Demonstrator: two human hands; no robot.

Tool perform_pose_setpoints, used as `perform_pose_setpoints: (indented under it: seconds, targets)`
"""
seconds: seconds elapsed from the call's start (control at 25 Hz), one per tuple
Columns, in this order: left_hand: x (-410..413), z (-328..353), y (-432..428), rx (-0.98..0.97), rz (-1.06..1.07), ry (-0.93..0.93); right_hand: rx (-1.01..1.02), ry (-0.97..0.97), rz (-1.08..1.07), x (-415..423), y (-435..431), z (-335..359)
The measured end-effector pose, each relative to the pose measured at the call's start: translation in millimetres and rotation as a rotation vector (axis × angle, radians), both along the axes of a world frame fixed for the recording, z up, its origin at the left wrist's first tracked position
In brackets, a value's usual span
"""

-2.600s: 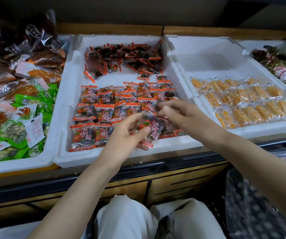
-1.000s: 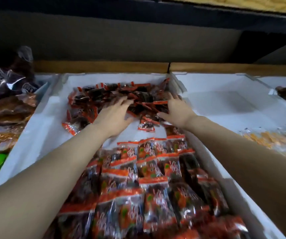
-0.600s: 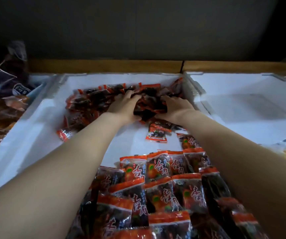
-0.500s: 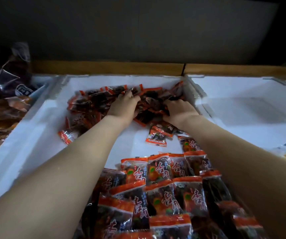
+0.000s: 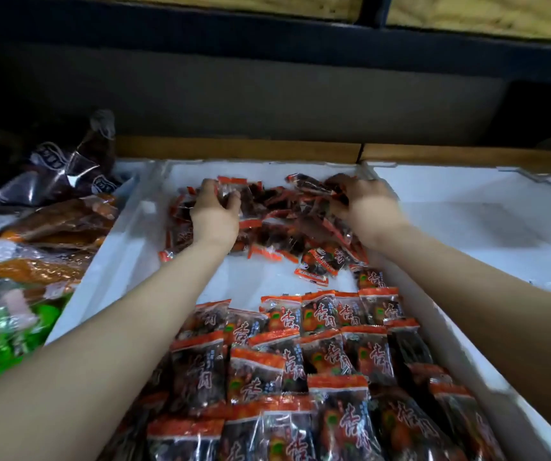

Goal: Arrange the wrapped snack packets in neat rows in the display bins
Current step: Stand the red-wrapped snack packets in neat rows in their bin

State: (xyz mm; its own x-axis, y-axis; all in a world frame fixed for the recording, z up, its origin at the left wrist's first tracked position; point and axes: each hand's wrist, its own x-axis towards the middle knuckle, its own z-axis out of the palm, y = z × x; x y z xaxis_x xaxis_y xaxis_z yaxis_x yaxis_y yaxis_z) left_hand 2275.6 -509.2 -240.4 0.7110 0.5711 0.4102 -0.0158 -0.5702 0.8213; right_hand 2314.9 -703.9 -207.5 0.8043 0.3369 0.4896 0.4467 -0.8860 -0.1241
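left grip (image 5: 214, 212) and right grip (image 5: 362, 207) each clutch loose packets (image 5: 280, 214), spread wider apart than a moment ago.

The left hand (image 5: 215, 216) and right hand (image 5: 365, 207) each curl their fingers (image 5: 208, 189) round loose packets (image 5: 284, 227) piled at the back of the white bin (image 5: 114, 251). Neat rows (image 5: 317, 347) of the same red-edged kind fill its near part.

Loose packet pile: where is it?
Head view: loose pile at the far end of the white bin, between left hand and right hand, beyond the neat rows.
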Motion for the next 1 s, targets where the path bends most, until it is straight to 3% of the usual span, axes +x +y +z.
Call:
perform_pose_setpoints:
  seconds: [0.2,0.32,0.4,0.56,0.68,0.8,1.0]
  targets:
    - [-27,5,-24,-0.86,-0.246,0.093,-0.083,-0.08,0.109,-31,36,1]
    - [-31,6,-14,-1.264,-0.356,0.022,-0.173,-0.098,0.139,-36,46,-14]
    - [-28,4,-5,-1.416,-0.43,-0.011,-0.283,-0.111,0.146,-36,48,-23]
    - [-25,-2,-10,-1.178,-0.433,0.027,-0.316,0.038,0.284,-26,58,-34]
    - [-21,-6,-9,-1.085,-0.401,-0.011,-0.006,0.299,0.483,-24,63,-39]
    - [-24,-7,-1,-0.978,-0.448,0.007,0.319,0.449,0.538,-32,67,-36]
    - [-43,-2,1,-0.918,-0.559,0.016,0.597,0.397,0.495,-52,71,-24]
